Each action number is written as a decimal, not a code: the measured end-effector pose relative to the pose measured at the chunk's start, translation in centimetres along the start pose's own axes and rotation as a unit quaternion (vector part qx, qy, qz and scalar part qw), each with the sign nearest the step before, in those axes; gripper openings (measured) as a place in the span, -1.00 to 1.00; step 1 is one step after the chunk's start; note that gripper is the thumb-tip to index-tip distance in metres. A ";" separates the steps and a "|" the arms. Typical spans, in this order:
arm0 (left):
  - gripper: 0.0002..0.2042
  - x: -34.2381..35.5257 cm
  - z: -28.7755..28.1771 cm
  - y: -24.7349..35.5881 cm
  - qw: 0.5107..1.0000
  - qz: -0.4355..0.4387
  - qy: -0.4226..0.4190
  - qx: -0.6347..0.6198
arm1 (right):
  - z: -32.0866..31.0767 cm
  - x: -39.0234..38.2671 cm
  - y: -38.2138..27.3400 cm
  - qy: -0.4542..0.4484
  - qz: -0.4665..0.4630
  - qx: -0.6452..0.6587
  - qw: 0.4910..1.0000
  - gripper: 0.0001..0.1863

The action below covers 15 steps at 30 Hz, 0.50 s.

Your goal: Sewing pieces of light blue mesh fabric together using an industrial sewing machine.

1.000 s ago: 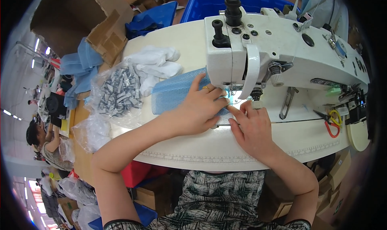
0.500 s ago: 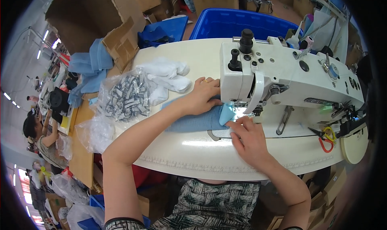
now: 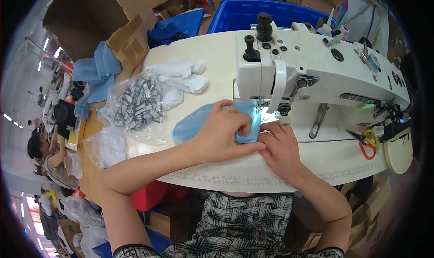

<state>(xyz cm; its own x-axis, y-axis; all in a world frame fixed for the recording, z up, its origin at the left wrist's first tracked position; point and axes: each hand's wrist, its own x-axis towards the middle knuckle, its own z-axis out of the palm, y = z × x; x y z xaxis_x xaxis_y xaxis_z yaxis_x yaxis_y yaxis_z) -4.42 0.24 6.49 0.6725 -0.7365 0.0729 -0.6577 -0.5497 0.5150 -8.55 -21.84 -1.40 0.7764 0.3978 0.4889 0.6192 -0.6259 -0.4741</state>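
A light blue mesh-like fabric piece (image 3: 193, 121) lies on the white sewing machine table, its right edge at the lit needle area of the sewing machine (image 3: 312, 68). My left hand (image 3: 226, 130), a ring on one finger, rests over the fabric with fingers curled onto it and thumb stretched toward my right hand. Close to the presser foot, my right hand (image 3: 281, 148) has its fingers bent and closed at the fabric's near right corner. Its fingertips are partly hidden there. The thumb of my left hand meets the fingers of my right.
A clear plastic bag of small grey labels (image 3: 139, 105) and white cloth pieces (image 3: 183, 77) lie left. Red-and-yellow-handled scissors (image 3: 368, 145) sit right. Behind stand a blue bin (image 3: 217, 25) and a cardboard box (image 3: 129, 36) beside blue fabric (image 3: 97, 72). A co-worker (image 3: 54, 154) is far left.
My left hand has come nearer and curled over the fabric, close to my right hand. The fabric has turned and shifted slightly at the needle. The whole view has moved a little.
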 end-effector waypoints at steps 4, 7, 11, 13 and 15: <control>-0.86 0.7 1.2 -0.8 0.996 -0.075 0.039 0.010 | 0.3 0.2 -0.4 0.029 0.020 -0.015 0.999 -0.87; -0.86 1.4 3.3 -1.1 0.967 -0.036 0.251 -0.029 | 0.5 0.2 -0.5 0.051 0.012 -0.002 0.999 -0.89; -0.82 2.2 3.5 -1.8 0.914 -0.235 0.170 -0.286 | 0.9 -0.1 -0.1 0.057 -0.015 0.002 0.998 -0.85; -0.77 2.3 3.3 -0.9 0.873 -0.313 0.151 -0.342 | 1.0 0.0 -0.3 0.052 -0.015 0.005 0.999 -0.83; -0.78 2.2 3.9 -0.5 0.909 -0.292 0.159 -0.252 | 0.9 0.1 -0.6 0.049 -0.017 -0.040 0.998 -0.79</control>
<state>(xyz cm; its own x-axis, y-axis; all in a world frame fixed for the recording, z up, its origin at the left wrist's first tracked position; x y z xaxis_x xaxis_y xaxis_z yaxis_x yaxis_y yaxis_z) -3.97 -2.67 3.05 0.9737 -0.1821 -0.1372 0.0280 -0.5018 0.8645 -8.76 -20.84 -1.72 0.7379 0.3546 0.5742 0.6304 -0.6661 -0.3988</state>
